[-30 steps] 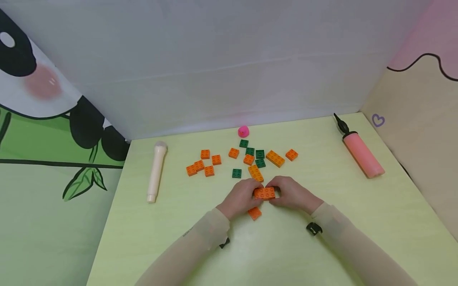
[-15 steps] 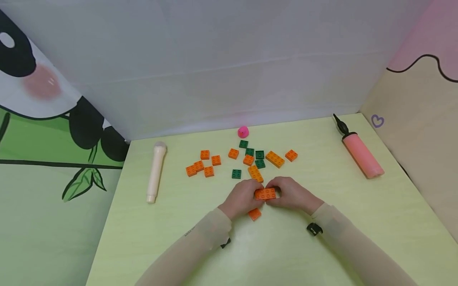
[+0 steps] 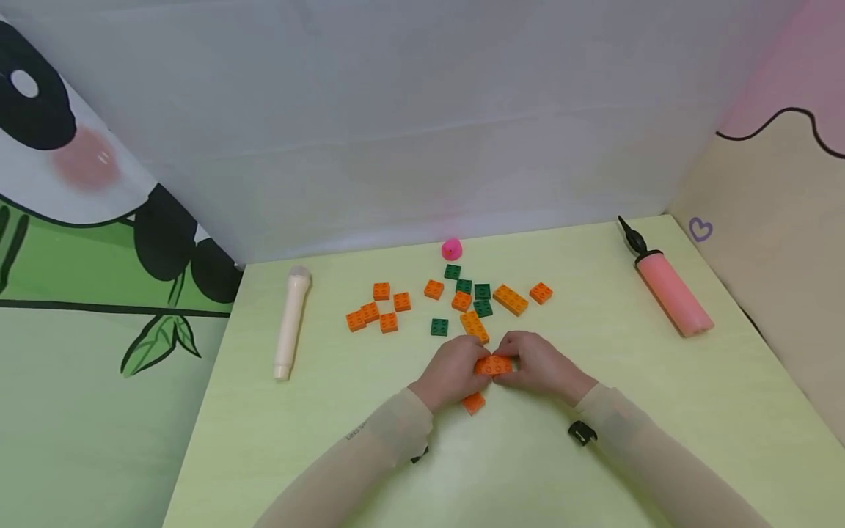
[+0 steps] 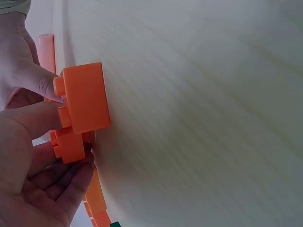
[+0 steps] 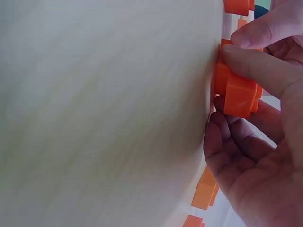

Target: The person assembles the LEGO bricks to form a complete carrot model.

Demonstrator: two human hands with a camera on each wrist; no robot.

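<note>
In the head view my left hand [image 3: 451,372] and right hand [image 3: 544,368] meet over an orange building brick [image 3: 494,365], held between the fingers and thumbs from both ends. Another orange brick [image 3: 473,402] lies on the table by the left hand's near side, partly covered. The right wrist view shows the held orange brick [image 5: 240,94] with a stepped outline; whether it is more than one piece I cannot tell. In the left wrist view a large orange brick [image 4: 87,97] stands close to the camera, and a smaller orange block [image 4: 72,145] sits between the left fingers.
Beyond the hands lie several loose orange bricks [image 3: 389,322] and green bricks [image 3: 439,327]. A small pink object [image 3: 452,248] sits near the wall. A pale stick with a rounded head [image 3: 292,323] lies left; a pink hand pump [image 3: 673,293] lies right.
The head view has tilted slightly, so everything sits a little lower. Both hands keep their hold on the orange brick, which has shifted only slightly.
</note>
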